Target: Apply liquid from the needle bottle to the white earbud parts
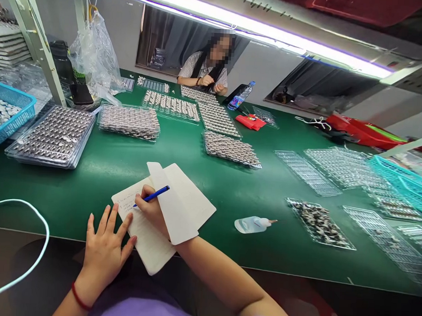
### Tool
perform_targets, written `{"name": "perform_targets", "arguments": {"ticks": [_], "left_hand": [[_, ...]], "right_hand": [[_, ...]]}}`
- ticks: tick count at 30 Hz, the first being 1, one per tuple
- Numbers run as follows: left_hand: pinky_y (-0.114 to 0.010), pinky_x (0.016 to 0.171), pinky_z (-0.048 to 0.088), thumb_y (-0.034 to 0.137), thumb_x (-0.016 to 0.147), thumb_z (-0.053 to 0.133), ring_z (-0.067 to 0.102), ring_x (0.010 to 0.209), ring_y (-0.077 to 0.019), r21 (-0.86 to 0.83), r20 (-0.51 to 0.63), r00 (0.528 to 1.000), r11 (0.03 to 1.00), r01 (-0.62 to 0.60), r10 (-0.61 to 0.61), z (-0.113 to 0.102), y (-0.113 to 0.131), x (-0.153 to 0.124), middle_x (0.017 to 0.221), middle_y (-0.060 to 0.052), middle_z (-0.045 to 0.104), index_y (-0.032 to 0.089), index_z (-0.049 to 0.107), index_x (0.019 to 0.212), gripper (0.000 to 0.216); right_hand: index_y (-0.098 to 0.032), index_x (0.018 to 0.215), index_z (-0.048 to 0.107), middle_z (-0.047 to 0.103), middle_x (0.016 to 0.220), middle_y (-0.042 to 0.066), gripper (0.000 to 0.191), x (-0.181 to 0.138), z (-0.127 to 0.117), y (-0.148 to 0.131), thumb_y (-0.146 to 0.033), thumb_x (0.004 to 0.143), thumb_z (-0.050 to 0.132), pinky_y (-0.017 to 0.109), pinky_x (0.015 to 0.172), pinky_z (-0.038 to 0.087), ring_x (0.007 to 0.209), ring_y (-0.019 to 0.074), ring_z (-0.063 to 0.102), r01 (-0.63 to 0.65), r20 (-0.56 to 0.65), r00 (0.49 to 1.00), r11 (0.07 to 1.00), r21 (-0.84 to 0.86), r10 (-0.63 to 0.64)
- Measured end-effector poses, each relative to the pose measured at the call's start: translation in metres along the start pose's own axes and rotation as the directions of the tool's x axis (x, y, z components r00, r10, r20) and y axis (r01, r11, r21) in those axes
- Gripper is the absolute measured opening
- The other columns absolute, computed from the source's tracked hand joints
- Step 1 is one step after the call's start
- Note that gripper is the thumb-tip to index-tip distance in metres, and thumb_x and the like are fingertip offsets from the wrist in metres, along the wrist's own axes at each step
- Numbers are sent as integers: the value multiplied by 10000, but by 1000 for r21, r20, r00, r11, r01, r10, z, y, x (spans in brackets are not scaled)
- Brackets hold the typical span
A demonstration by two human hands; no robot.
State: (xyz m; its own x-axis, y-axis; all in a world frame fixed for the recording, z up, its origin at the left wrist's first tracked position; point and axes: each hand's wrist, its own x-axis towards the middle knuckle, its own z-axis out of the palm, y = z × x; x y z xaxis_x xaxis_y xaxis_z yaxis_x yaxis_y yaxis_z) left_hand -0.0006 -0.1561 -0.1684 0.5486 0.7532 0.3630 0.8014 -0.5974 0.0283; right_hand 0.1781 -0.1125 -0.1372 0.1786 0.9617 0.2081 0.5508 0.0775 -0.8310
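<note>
A white notebook lies open at the near edge of the green table, one page folded up. My right hand grips a blue pen, its tip on the left page where lines of writing show. Fingers spread, my left hand lies flat on the notebook's lower left corner and over the table edge. A red band circles my left wrist.
Clear trays of small metal parts cover the table's middle and left. Nearly empty clear trays and one with dark pieces lie right, by a small glue bottle. Blue baskets flank the table. A person sits opposite.
</note>
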Motion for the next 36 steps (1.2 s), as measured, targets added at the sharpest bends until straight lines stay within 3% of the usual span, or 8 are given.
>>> {"name": "perform_targets", "arguments": {"ticks": [7, 12, 19, 25, 29, 33, 36], "left_hand": [[-655, 1056, 271, 433, 946, 473, 440, 1338, -374, 16, 7, 1000, 1000, 14, -14, -3, 3, 2, 1477, -213, 446, 269, 559, 1367, 460], [-713, 1014, 276, 530, 882, 566, 444, 1301, -448, 67, 36, 996, 994, 81, -83, -5, 15, 11, 1418, -245, 492, 309, 559, 1363, 529], [-748, 1004, 245, 501, 864, 609, 443, 1282, -468, 63, 1, 995, 993, 99, -99, 0, 18, 12, 1395, -254, 497, 323, 529, 1382, 553], [-751, 1014, 224, 490, 871, 600, 341, 1374, -471, 54, 15, 994, 993, 106, -107, 0, 18, 11, 1505, -264, 370, 333, 482, 1412, 576], [-750, 1017, 218, 487, 884, 582, 341, 1381, -464, 50, 58, 991, 992, 114, -117, 0, 19, 9, 1510, -259, 367, 352, 464, 1422, 568], [-770, 1022, 188, 442, 875, 606, 328, 1386, -469, -44, 110, 979, 983, 177, -171, -7, 17, 13, 1510, -238, 381, 353, 508, 1395, 537], [-731, 1042, 245, 428, 890, 581, 424, 1324, -441, -334, 198, 961, 909, 251, -192, -34, 18, 18, 1404, -225, 514, 258, 646, 1275, 425]], "right_hand": [[-227, 571, 331, 343, 540, -65, 239, 3, 7, 6, -226, 729, 510, 276, 540, 270, 538, 120, 339, -29, -6, 1000, 991, 131, 30], [-235, 584, 353, 382, 551, -64, 270, 13, 17, 25, -338, 753, 536, 258, 540, 344, 540, 120, 389, -99, -32, 993, 957, 273, 112], [-222, 633, 494, 454, 529, -61, 338, 18, 13, 22, -500, 787, 610, 262, 517, 386, 505, 123, 434, -122, 108, 990, 913, 390, 86], [-220, 667, 527, 535, 651, -31, 278, 14, 12, 22, -435, 745, 685, 285, 616, 421, 632, 149, 506, -75, 56, 997, 905, 419, 56], [-221, 669, 534, 550, 651, -26, 244, 13, 13, 21, -395, 743, 689, 293, 616, 419, 638, 158, 515, -66, 56, 997, 897, 438, 46], [-222, 659, 524, 541, 628, -31, 267, 13, 14, 20, -413, 754, 684, 287, 614, 425, 619, 154, 516, -67, 46, 998, 886, 458, 52], [-222, 676, 516, 507, 587, -44, 306, 12, 15, 21, -473, 785, 654, 269, 550, 404, 549, 137, 483, -88, 44, 996, 874, 477, 77]]}}
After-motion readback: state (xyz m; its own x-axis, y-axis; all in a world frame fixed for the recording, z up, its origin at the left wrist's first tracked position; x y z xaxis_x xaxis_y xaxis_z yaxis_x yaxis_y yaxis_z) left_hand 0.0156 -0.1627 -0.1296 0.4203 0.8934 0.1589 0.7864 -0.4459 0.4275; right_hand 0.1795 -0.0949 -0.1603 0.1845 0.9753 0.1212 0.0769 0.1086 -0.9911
